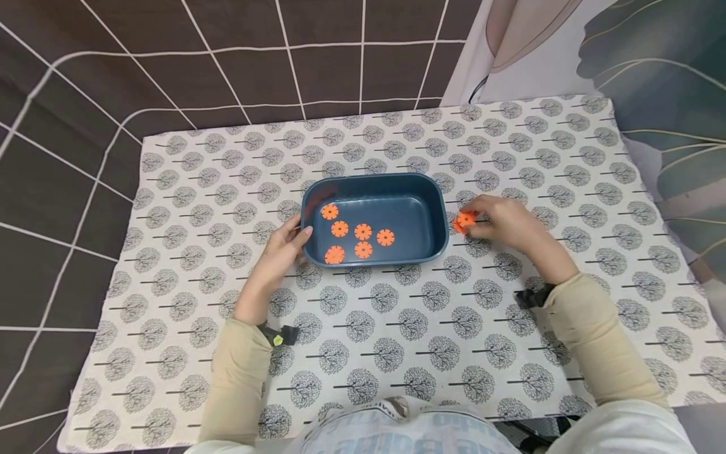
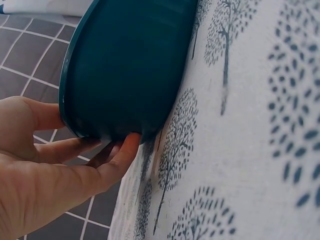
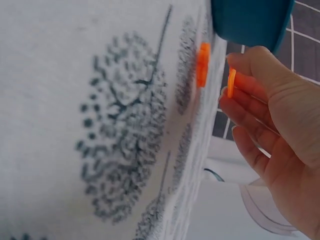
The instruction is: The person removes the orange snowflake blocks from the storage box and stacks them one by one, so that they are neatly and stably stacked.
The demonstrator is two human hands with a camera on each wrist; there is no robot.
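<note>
A dark blue rectangular tub [image 1: 411,221] stands on the patterned cloth, with several orange notched discs [image 1: 334,255] lying flat in its left half. My left hand [image 1: 283,246] holds the tub's left end, thumb at the rim and fingers against the outer wall [image 2: 125,75]. Just right of the tub, my right hand [image 1: 501,219] pinches an orange notched disc [image 3: 231,83] between thumb and fingertips, held edge-on in the right wrist view. More orange [image 3: 202,65] rests on the cloth close by, below the pinched disc.
A white cloth [image 1: 363,328] printed with dark trees covers the table. Dark fabric with a white grid [image 1: 244,75] hangs behind and to the left. Patterned curtains [image 1: 669,75] hang at the back right, with a thin black cord [image 1: 478,89] near them.
</note>
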